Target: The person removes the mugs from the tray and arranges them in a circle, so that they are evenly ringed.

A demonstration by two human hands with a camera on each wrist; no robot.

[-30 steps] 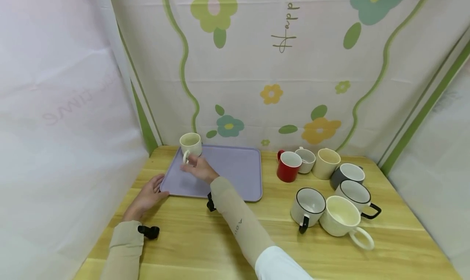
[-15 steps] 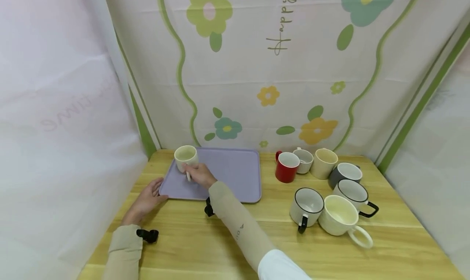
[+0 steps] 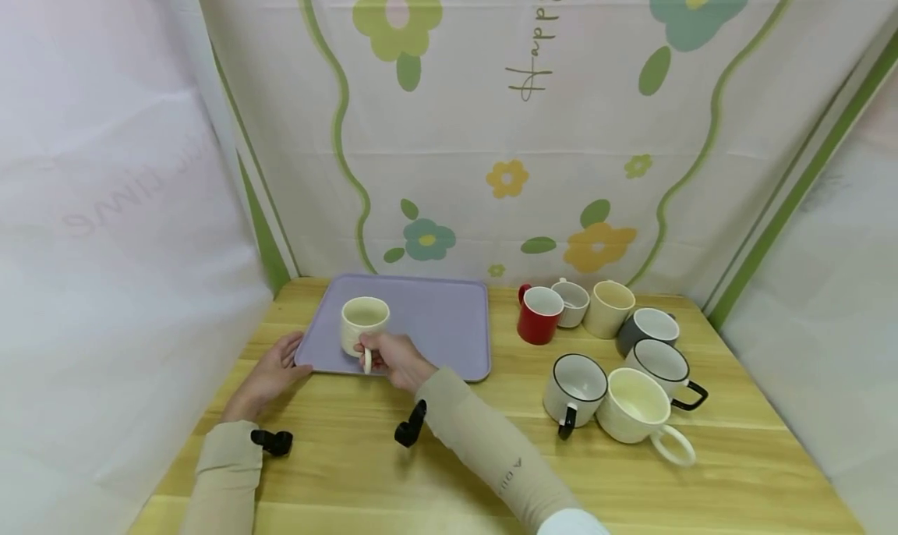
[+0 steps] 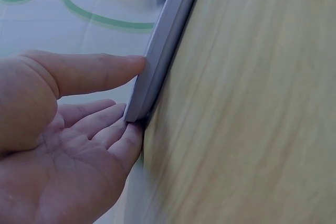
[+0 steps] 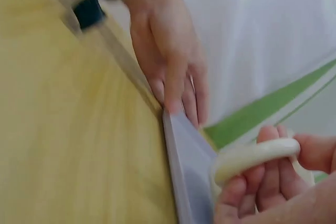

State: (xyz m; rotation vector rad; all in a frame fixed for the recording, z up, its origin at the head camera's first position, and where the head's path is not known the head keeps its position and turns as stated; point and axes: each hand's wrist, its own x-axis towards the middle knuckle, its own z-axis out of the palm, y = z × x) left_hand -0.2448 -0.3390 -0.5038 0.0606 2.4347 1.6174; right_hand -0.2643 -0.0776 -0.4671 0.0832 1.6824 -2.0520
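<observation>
A cream mug (image 3: 363, 324) sits upright at the front left of the lilac tray (image 3: 449, 324), its handle toward me. My right hand (image 3: 396, 357) grips that handle; in the right wrist view, thumb and fingers close round the pale loop (image 5: 257, 156). At the tray's near left corner is my left hand (image 3: 270, 370). Its thumb, straight in the left wrist view, touches the tray rim (image 4: 157, 66), while the extended fingers (image 4: 100, 119) lie along the corner's other side.
To the tray's right stand several mugs: a red one (image 3: 537, 324), a beige one (image 3: 607, 317), a dark grey one (image 3: 631, 336), a black-rimmed white one (image 3: 561, 398) and a large cream one (image 3: 624, 418). A printed curtain (image 3: 449, 129) hangs behind the wooden table (image 3: 337, 457).
My right hand has taken hold of the cream mug's handle, and the mug has come from the tray's back left corner toward its front edge. The left hand stays at the tray's corner.
</observation>
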